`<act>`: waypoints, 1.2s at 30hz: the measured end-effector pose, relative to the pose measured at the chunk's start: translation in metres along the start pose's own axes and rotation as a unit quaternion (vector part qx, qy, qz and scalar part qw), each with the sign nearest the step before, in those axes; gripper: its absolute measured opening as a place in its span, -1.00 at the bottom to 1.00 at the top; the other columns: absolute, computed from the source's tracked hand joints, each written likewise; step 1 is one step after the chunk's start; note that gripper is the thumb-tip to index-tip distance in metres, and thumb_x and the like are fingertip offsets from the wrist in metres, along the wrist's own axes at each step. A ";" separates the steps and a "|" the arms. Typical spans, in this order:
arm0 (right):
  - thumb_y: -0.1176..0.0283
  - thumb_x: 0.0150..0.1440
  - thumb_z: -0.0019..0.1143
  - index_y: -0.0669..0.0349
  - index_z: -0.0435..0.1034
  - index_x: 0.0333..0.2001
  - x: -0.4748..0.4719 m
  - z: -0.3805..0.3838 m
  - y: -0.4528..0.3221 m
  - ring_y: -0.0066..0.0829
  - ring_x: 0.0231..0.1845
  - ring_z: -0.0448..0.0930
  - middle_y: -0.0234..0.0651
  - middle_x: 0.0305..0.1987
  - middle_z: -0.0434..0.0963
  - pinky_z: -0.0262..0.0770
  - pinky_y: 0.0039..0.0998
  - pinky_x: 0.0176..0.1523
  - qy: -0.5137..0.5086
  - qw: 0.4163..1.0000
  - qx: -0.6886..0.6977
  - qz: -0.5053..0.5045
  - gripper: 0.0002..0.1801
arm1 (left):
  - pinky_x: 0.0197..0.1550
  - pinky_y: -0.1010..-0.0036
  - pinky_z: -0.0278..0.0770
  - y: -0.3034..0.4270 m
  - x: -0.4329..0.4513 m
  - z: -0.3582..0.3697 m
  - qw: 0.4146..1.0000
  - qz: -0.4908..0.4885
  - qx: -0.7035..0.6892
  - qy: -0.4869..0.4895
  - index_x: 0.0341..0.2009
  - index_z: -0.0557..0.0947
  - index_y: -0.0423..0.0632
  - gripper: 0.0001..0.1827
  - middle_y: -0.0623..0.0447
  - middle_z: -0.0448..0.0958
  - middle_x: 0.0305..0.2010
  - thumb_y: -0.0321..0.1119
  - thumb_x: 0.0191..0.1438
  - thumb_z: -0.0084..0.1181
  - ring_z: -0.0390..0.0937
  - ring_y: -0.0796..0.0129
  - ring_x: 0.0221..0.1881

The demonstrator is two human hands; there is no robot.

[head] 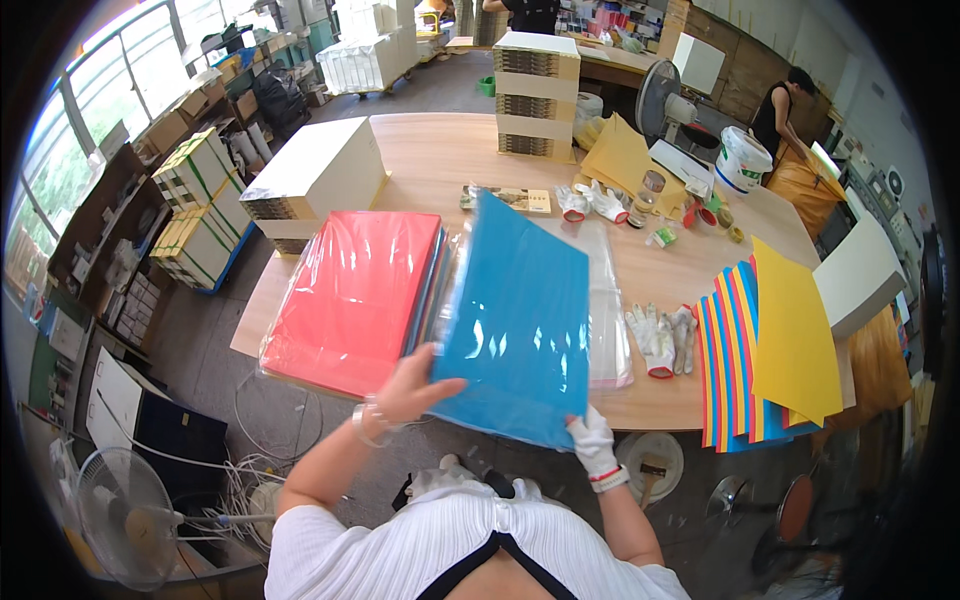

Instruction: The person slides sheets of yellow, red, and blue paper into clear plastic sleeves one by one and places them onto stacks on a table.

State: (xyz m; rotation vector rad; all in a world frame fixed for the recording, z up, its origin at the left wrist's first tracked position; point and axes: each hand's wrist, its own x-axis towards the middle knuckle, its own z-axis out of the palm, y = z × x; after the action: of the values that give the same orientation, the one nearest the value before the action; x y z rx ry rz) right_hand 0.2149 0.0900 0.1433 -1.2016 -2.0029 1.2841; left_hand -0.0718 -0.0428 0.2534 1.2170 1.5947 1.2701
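Observation:
A blue sheet pack (525, 322) in clear, shiny plastic lies tilted in front of me, overhanging the near table edge. My right hand (594, 444), in a white glove with a red cuff, grips its lower right corner. Bare, my left hand (416, 382) holds the pack's lower left edge, thumb over the front; its fingertips are partly hidden. To the left rises a stack of plastic-wrapped packs with a red one (352, 292) on top. Beneath and right of the blue pack lie clear plastic bags (606, 322), partly covered.
White gloves (651, 341) and fanned coloured sheets (795, 337) lie right on the table (435, 142). White block stacks (322, 165) stand behind. Farther back are a tape roll (651, 184), a white bucket (742, 159) and a fan (660, 97). A person (784, 112) works at right.

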 end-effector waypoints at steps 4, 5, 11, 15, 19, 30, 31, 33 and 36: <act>0.21 -0.02 0.10 0.19 0.37 -0.28 0.030 0.093 -0.060 -0.13 -0.51 0.51 -0.07 -0.57 0.45 0.39 -0.21 -0.43 0.026 0.973 -0.070 -0.220 -0.69 | 0.03 0.46 0.32 -0.003 -0.038 -0.127 0.995 0.046 -0.061 0.067 0.06 0.32 -0.27 -0.40 -0.03 0.39 -0.01 -0.38 -0.08 0.22 0.34 0.36 -0.01; 0.16 -0.04 0.11 0.22 0.35 -0.33 0.038 0.116 -0.078 -0.11 -0.51 0.51 -0.05 -0.61 0.43 0.38 -0.19 -0.44 0.035 0.938 -0.143 -0.315 -0.65 | 0.10 0.44 0.25 -0.016 -0.048 -0.168 0.994 0.041 -0.054 0.083 0.11 0.28 -0.26 -0.35 -0.04 0.34 0.06 -0.39 -0.09 0.20 0.30 0.33 0.06; -0.06 -0.02 -0.09 0.32 0.28 -0.42 0.052 0.195 -0.186 -0.24 -0.45 0.57 -0.17 -0.56 0.52 0.43 -0.32 -0.33 -0.212 0.966 -0.119 -0.091 -0.45 | 0.20 0.40 0.12 -0.132 -0.078 -0.304 0.980 -0.160 0.012 0.120 0.18 0.18 -0.27 -0.32 -0.07 0.24 0.17 -0.26 0.01 0.06 0.14 0.24 0.21; -0.13 -0.02 -0.14 0.33 0.28 -0.41 0.061 0.190 -0.204 -0.22 -0.40 0.56 -0.17 -0.52 0.52 0.40 -0.27 -0.34 -0.248 0.934 -0.243 -0.080 -0.39 | 0.22 0.42 0.04 -0.163 -0.076 -0.293 0.987 -0.069 -0.010 0.142 0.19 0.14 -0.25 -0.36 -0.07 0.22 0.18 -0.28 0.06 0.00 0.14 0.25 0.19; -0.10 0.03 -0.16 0.28 0.28 -0.39 0.066 0.183 -0.188 -0.15 -0.37 0.53 -0.10 -0.46 0.50 0.38 -0.20 -0.35 -0.232 0.936 -0.231 -0.126 -0.44 | 0.17 0.45 0.10 -0.165 -0.064 -0.301 0.983 -0.136 -0.038 0.119 0.23 0.11 -0.18 -0.35 -0.05 0.21 0.18 -0.33 0.04 -0.04 0.17 0.27 0.14; 0.57 -0.21 0.11 0.30 0.27 -0.09 0.028 -0.119 -0.085 -0.05 -0.01 0.32 -0.05 -0.03 0.27 0.27 -0.19 0.05 0.385 0.785 -0.450 -0.181 -0.50 | 0.15 0.32 0.20 0.013 0.011 -0.242 0.920 0.134 0.347 0.120 0.20 0.17 -0.18 -0.47 -0.14 0.28 0.15 -0.46 0.12 -0.10 0.28 0.13 0.13; 0.52 -0.09 0.04 0.25 0.25 -0.05 0.025 -0.153 -0.070 -0.12 -0.04 0.35 -0.14 -0.01 0.33 0.29 -0.14 0.00 0.458 0.706 -0.523 -0.137 -0.56 | 0.12 0.31 0.23 0.034 0.032 -0.211 0.918 0.134 0.366 0.076 0.17 0.20 -0.18 -0.48 -0.14 0.32 0.11 -0.46 0.09 -0.07 0.31 0.12 0.10; 0.44 -0.01 -0.08 0.17 0.34 -0.12 0.005 -0.203 -0.047 -0.13 0.10 0.26 -0.17 0.01 0.33 0.15 0.11 0.11 0.416 0.615 -0.669 -0.036 -0.68 | 0.07 0.30 0.30 0.071 0.065 -0.150 0.906 0.134 0.402 -0.005 0.12 0.28 -0.17 -0.50 -0.15 0.40 0.04 -0.47 0.04 0.00 0.37 0.09 0.04; 0.43 -0.08 -0.02 0.12 0.42 -0.42 -0.015 -0.271 -0.024 -0.23 0.05 0.32 -0.36 -0.09 0.41 0.15 0.07 0.13 0.403 0.644 -0.646 -0.074 -0.89 | 0.01 0.31 0.36 0.105 0.113 -0.055 0.898 0.180 0.381 -0.127 -0.01 0.39 -0.17 -0.54 -0.17 0.48 -0.09 -0.57 -0.08 0.10 0.44 0.03 -0.04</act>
State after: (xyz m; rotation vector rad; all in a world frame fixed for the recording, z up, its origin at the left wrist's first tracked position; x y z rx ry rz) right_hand 0.4168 0.2026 0.2882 -1.5932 -1.9866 -1.0189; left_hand -0.1304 0.0579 0.3691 2.1454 1.7718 0.6194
